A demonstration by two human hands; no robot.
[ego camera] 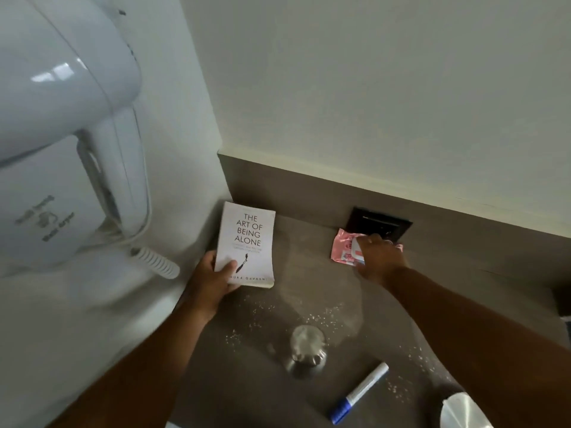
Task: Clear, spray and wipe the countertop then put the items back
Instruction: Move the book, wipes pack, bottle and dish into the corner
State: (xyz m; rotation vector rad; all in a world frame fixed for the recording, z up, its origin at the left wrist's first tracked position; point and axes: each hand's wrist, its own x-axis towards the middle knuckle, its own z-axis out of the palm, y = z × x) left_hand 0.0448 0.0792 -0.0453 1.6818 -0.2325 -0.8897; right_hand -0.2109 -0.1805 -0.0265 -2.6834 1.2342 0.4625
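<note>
Judging by the white specks still scattered over the grey countertop (309, 273), the task sits in its clearing stage, with spraying, wiping and putting back all left to do. The left hand (213, 278) grips the book (245, 245) at the back left corner, the right hand (378, 257) closes its fingers on the pink packet (341, 247) by the wall socket (381, 222). A metal cup (307, 345) and a blue-capped marker (360, 393) lie untouched nearer the front edge, so at least 2 more items need lifting.

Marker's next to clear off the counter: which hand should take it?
Probably right. The blue-and-white marker lies under the right forearm; both hands are occupied: right hand on the pink packet, left hand gripping the white paperback book.
</note>
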